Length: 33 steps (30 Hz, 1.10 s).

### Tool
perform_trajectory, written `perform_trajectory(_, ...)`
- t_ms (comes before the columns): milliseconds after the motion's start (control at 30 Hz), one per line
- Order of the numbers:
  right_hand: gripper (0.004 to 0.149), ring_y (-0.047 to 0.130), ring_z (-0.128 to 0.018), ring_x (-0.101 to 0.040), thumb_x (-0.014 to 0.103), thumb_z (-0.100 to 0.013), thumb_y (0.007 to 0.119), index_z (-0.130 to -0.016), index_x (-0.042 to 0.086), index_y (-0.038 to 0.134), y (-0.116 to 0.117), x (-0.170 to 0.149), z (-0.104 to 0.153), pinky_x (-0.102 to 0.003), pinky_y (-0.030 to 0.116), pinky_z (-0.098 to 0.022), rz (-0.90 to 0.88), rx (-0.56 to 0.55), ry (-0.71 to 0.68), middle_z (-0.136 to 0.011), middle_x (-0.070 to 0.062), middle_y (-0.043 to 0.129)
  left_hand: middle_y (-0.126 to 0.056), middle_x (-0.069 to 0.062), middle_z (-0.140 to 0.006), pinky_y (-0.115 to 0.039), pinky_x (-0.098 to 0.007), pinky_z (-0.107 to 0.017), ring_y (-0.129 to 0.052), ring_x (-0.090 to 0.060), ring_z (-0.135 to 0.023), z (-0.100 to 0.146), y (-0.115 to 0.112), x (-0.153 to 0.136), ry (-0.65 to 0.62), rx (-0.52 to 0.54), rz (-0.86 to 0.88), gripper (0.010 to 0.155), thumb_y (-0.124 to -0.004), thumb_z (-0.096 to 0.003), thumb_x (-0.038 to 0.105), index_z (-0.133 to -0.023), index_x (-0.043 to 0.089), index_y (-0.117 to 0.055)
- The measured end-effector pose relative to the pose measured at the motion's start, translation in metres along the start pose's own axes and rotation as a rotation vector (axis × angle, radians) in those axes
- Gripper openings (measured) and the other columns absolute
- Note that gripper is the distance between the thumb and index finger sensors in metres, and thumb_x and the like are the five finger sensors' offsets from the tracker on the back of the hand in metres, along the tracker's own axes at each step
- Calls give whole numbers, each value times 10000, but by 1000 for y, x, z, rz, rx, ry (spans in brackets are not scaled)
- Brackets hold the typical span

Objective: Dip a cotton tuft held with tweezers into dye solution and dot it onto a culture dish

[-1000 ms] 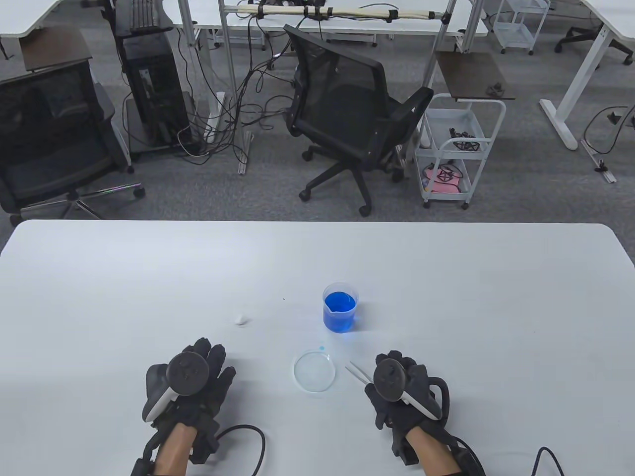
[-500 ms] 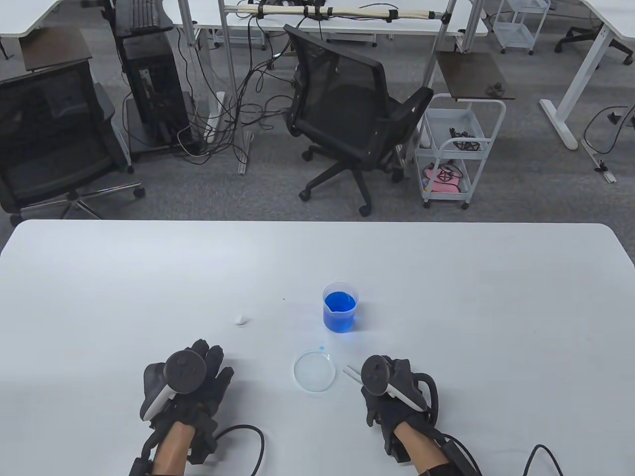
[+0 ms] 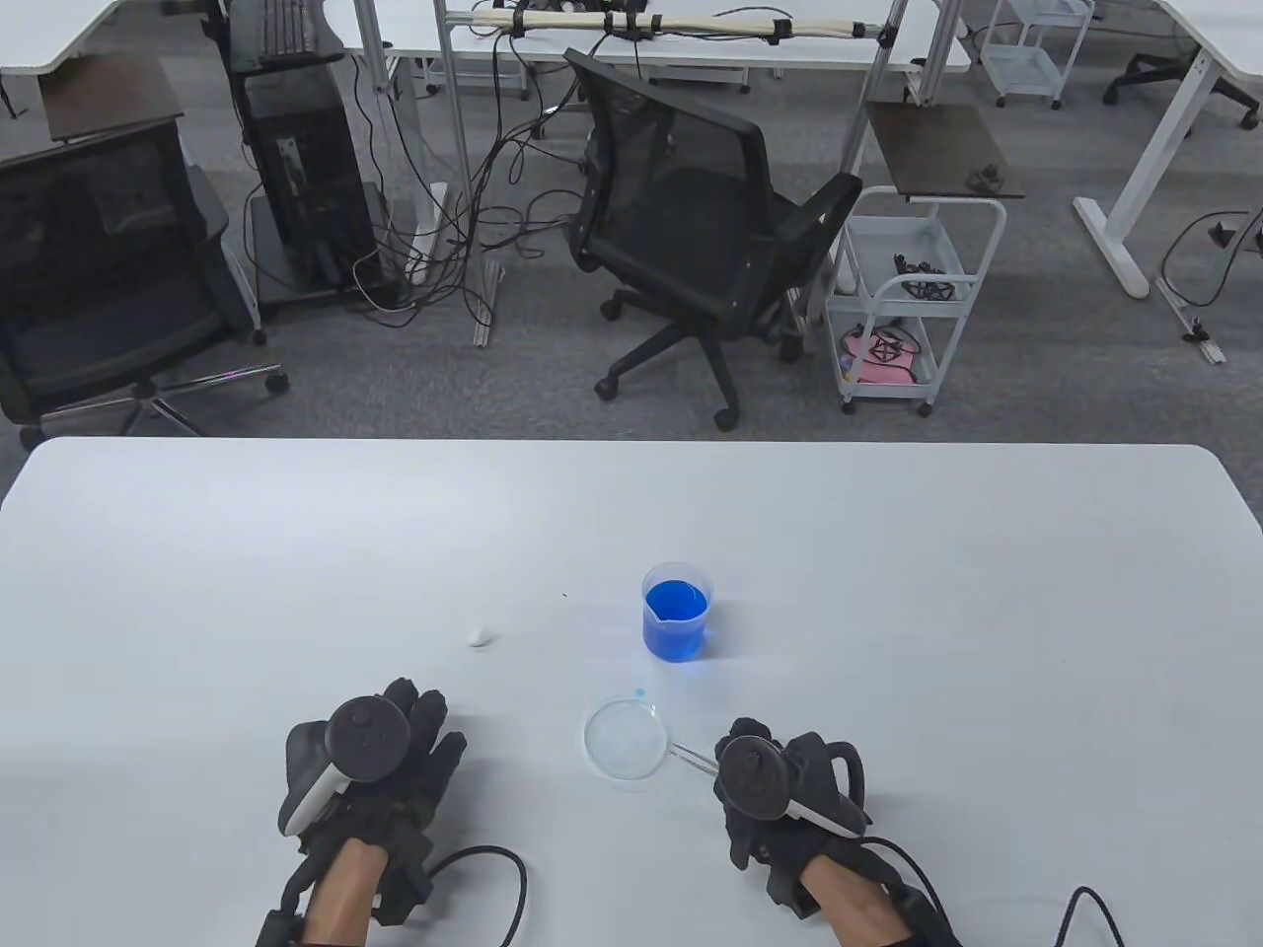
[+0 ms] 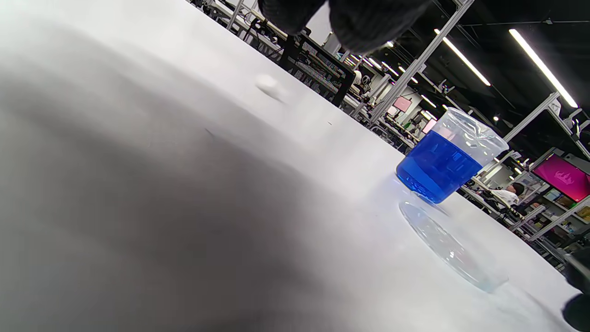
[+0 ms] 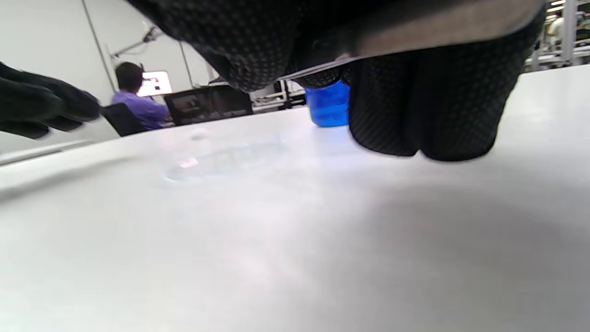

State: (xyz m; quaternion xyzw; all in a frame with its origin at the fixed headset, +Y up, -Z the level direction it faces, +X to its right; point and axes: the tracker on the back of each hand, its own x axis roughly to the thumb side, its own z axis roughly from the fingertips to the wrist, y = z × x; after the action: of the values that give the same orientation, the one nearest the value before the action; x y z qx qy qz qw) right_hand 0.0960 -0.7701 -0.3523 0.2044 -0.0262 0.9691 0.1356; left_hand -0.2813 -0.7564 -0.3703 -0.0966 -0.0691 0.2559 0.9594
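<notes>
Hands in black gloves rest low on the white worktop, near its front edge. The right hand holds thin metal tweezers. Its fingers are closed around them, and in the right wrist view the metal strip runs between the dark fingertips. The tweezers point left, and their tips sit right at the rim of the culture dish. I cannot tell if the tips touch the dish.

The culture dish is a flat, round, clear dish. It lies on the worktop between the two hands, closer to the right one. Just behind its far rim there is a tiny blue dot on the worktop.

A clear cup of dye solution stands upright behind the dish, a little to the right. The blue liquid fills most of it. In the left wrist view the cup stands just past the dish, and the two are close but apart.

The cotton tuft is a small white ball. It lies by itself on the worktop, to the left of the cup and behind the left hand. Nothing touches it.

The left hand lies flat on the worktop with its fingers spread apart, and it holds nothing. It is well apart from the dish and from the right hand.

Past the worktop stands a black office chair on the grey floor, with a white cart to its right.
</notes>
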Motion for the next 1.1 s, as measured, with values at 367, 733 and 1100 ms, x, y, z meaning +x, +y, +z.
perform_trajectory(367, 556, 1002, -449, -170, 243, -368, 872, -875, 30, 789, -2, 6, 6, -329, 965, -285, 10, 60, -15, -908, -276, 775, -250, -297, -1193, -222, -749, -664, -221, -572, -1024, 1, 3, -4, 10, 6, 35, 626, -666, -616, 380, -1115, 70, -450)
perform_trajectory(733, 490, 1034, -390, -166, 283, -362, 895, -779, 28, 925, -20, 5, 11, -335, 979, -247, 48, -57, 28, -831, -245, 905, -240, -299, -1195, -196, -754, -661, -181, -577, -1021, -14, 16, -21, 106, 23, 57, 612, -743, -608, 321, -1106, 57, -508)
perform_trajectory(1100, 487, 1029, -389, -183, 278, -365, 902, -770, 11, 931, -25, 7, 14, -353, 967, -246, 28, -53, 17, -820, -261, 908, -291, -270, -1200, -224, -751, -660, -200, -559, -1027, -109, 42, -15, 137, 32, -115, 556, -793, -588, 259, -1086, 114, -592)
